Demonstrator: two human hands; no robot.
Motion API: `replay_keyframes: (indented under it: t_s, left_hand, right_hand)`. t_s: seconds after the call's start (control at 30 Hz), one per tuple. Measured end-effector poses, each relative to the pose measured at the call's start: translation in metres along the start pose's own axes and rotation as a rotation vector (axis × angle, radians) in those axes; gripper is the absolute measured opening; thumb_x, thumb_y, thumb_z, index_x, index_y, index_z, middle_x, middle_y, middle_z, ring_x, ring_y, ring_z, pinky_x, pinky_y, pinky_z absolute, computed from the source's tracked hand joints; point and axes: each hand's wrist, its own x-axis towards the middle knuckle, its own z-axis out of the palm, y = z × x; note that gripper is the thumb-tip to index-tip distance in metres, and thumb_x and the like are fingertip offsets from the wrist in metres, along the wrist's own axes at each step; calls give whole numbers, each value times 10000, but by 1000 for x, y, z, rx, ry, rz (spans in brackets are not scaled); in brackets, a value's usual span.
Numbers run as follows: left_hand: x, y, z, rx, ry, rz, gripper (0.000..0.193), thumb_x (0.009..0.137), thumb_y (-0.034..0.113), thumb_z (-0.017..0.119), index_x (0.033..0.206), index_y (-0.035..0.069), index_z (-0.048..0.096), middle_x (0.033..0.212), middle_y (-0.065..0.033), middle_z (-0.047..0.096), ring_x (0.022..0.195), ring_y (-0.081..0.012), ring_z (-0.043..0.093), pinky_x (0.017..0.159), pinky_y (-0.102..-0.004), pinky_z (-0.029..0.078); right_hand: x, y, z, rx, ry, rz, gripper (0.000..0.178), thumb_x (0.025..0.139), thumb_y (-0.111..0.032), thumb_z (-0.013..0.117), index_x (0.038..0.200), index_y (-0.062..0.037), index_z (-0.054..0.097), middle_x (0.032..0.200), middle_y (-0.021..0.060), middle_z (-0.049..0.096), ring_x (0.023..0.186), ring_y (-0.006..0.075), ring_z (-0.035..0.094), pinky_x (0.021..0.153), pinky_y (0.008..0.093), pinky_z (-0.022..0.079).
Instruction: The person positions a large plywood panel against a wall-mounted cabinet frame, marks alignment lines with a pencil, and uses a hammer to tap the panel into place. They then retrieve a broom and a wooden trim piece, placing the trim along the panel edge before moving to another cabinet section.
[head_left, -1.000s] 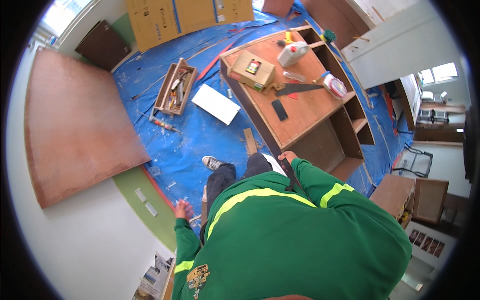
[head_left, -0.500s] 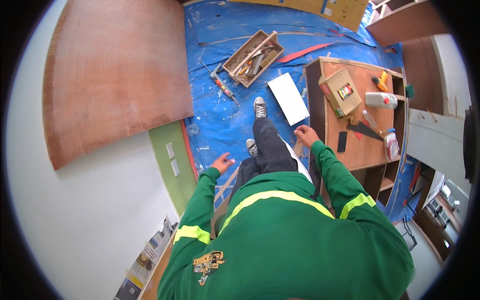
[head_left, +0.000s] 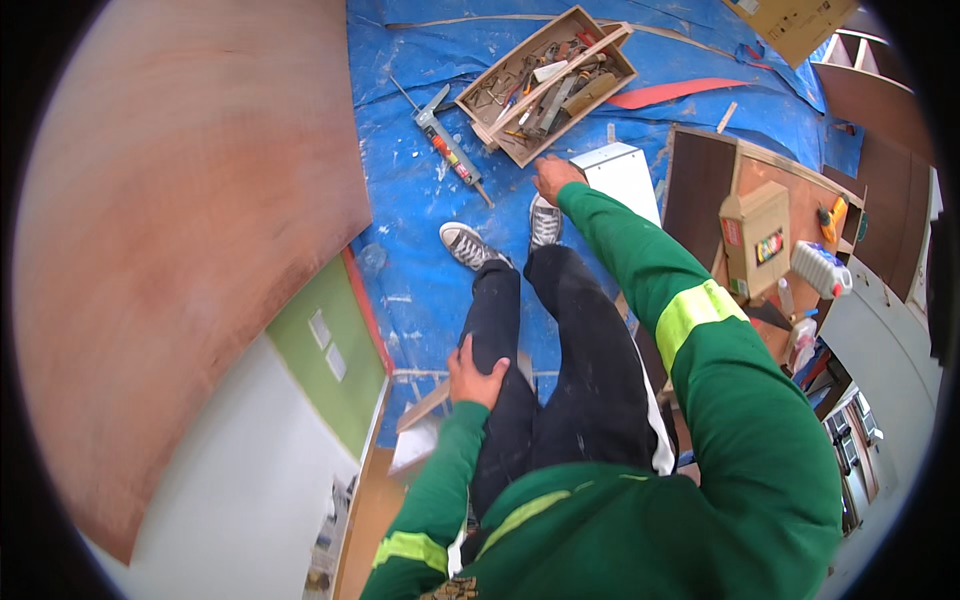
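Note:
My left hand (head_left: 476, 378) rests on my left thigh, its thumb and fingers spread over the dark trousers. My right hand (head_left: 555, 179) reaches down past my right shoe, between a wooden toolbox (head_left: 483, 130) and a white box-like piece (head_left: 628, 181). Its fingers are bent and partly hidden, and whether they touch or hold anything is unclear. The open toolbox has a bar handle along its middle and several hand tools inside. To its left, a caulking gun (head_left: 447, 150) with a cartridge lies on the blue sheet.
Blue sheeting (head_left: 405, 275) covers the floor. A large brown wood panel (head_left: 200, 210) stands at left beside a wall. On a wooden cabinet (head_left: 702, 180) at right are a cardboard box (head_left: 752, 235), a white jug (head_left: 820, 268) and a yellow drill (head_left: 832, 216). A red strip (head_left: 680, 93) lies beyond.
I have bent forward, closer to the floor. My right hand has moved forward and left, beside the toolbox and white piece. My left hand has come down onto my thigh.

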Motion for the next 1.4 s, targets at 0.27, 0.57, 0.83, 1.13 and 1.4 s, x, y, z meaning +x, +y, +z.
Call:
replay_keyframes:
  t_s: [0.27,0.57,0.83,1.13,1.4]
  left_hand:
    - [66,9,-62,-25,119,0,686,797,325,826,1400,122,570,1429,-193,477,1268,-396,547,1018,-456,489]
    - [78,6,-70,-112,142,-87,652,790,229,842,1365,61,585,1396,-214,486,1277,-397,532,1048,-447,461]
    - [76,21,-70,-16,134,6,648,803,347,822,1359,108,592,1364,-188,509,1214,-394,578,957,-468,515]
    - [63,48,-65,181,-26,5,626,828,387,792,1353,100,607,1291,-178,541,1219,-355,565,1040,-424,469]
    - [121,66,-56,-217,-405,384,414,949,202,656,1336,63,606,1076,-115,703,929,-216,688,795,-355,552]
  right_hand:
    - [203,53,112,-682,423,-308,254,954,-193,538,1089,-110,735,1123,87,734,1102,263,663,880,477,514]
    - [240,10,128,-779,125,-320,308,919,-155,558,1194,-55,654,1171,183,687,1113,354,661,916,489,510]
    - [193,31,108,75,299,-122,252,963,-268,581,1110,-88,679,1125,227,651,993,430,645,847,534,529]
    - [-71,-32,16,1523,429,435,119,1078,-197,460,1115,-85,474,804,70,596,624,144,636,489,304,498]
    - [-417,54,48,993,402,798,438,906,-419,743,1091,-24,696,832,80,706,804,222,666,767,378,516]
